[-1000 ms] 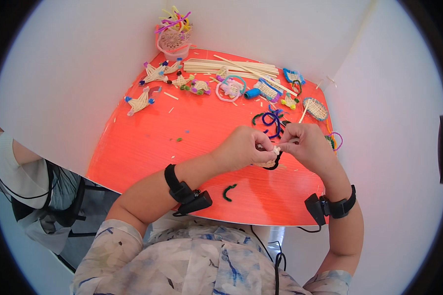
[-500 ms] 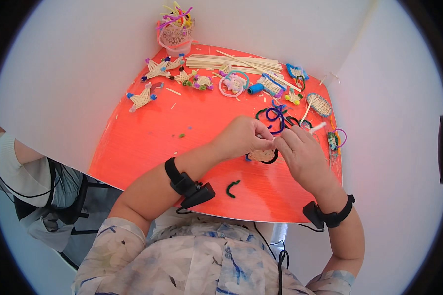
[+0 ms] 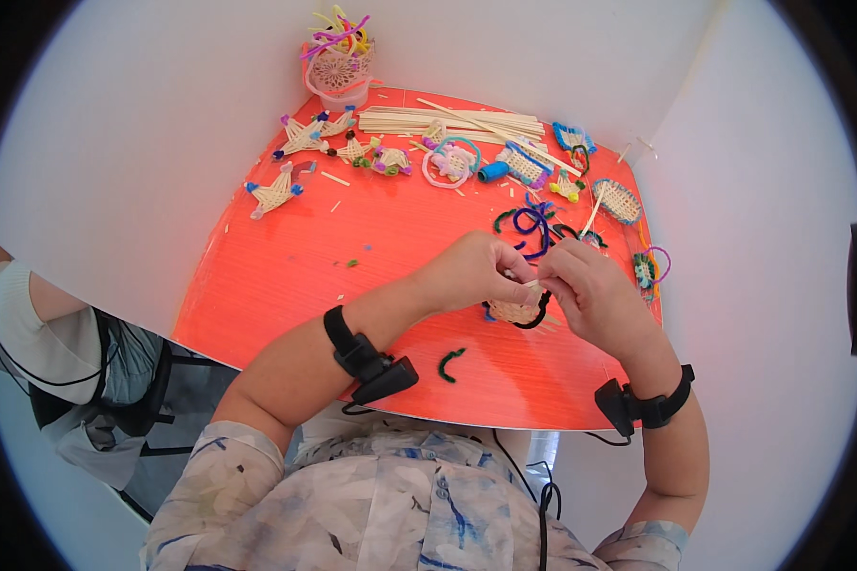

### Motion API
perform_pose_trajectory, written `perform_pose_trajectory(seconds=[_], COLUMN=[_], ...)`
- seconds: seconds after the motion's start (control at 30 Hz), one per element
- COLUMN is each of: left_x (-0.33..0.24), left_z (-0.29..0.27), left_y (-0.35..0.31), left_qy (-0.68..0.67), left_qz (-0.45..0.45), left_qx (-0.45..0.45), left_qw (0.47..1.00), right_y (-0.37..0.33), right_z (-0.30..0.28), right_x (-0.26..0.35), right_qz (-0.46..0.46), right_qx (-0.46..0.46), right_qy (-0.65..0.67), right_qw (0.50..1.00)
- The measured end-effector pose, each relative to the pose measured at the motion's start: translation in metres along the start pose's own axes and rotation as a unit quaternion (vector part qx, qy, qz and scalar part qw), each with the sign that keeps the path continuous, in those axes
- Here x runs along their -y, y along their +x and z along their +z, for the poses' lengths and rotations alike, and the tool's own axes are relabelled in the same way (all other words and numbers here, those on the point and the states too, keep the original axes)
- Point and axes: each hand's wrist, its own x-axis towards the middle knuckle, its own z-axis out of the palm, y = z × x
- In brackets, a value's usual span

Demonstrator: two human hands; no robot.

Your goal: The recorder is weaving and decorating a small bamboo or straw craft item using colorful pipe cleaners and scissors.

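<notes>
A small woven piece (image 3: 514, 313) of pale strips, edged with black and blue fuzzy wire, hangs just below my fingers. My left hand (image 3: 486, 273) is closed, thumb and fingers pinching the top of this piece. Close against it, my right hand (image 3: 592, 293) pinches a thin whitish strip (image 3: 532, 284) between thumb and forefinger. Fingers hide the point where strip and weave meet. Just beyond my hands lies a curled dark purple pipe cleaner (image 3: 546, 225), with dark green and black ones around it.
A short green pipe cleaner (image 3: 448, 365) lies near the front edge of the red table (image 3: 286, 276). Farther back are star-shaped weavings (image 3: 274, 190), a bundle of flat pale sticks (image 3: 448, 122) and a pink basket (image 3: 341, 76) of pipe cleaners. White walls enclose the back. Another person sits left.
My right hand has shifted slightly down and turned. The white fuzzy end that stuck out beyond it no longer shows. The woven piece has moved a little right and down.
</notes>
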Motion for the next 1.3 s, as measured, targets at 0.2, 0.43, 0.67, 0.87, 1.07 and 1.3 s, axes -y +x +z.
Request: perform_pose_trajectory(seconds=[0.2,0.43,0.67,0.87,1.07,1.3], left_x=[0.007,0.002,0.005,0.012,-0.005,0.012], left_z=[0.002,-0.001,-0.002,-0.009,-0.008,0.006], left_y=[0.004,0.000,0.003,0.006,0.003,0.000], left_qy=[-0.075,0.028,-0.106,-0.083,0.013,0.031], left_qz=[-0.057,-0.012,-0.016,-0.030,-0.053,0.046], left_qx=[0.000,0.040,0.017,-0.082,-0.095,-0.051], left_qw=[0.996,0.999,0.994,0.993,0.994,0.997], right_y=[0.006,0.034,0.010,-0.006,-0.001,0.030], right_z=[-0.008,-0.028,-0.006,0.018,0.016,-0.003], right_x=[0.004,0.004,-0.013,0.006,0.022,0.014], right_qz=[-0.010,-0.018,0.177,-0.024,-0.081,-0.046], right_qx=[0.033,0.152,0.042,-0.081,-0.029,0.010], right_qy=[-0.017,0.011,0.158,-0.157,-0.235,-0.194], right_qw=[0.999,0.988,0.971,0.984,0.968,0.980])
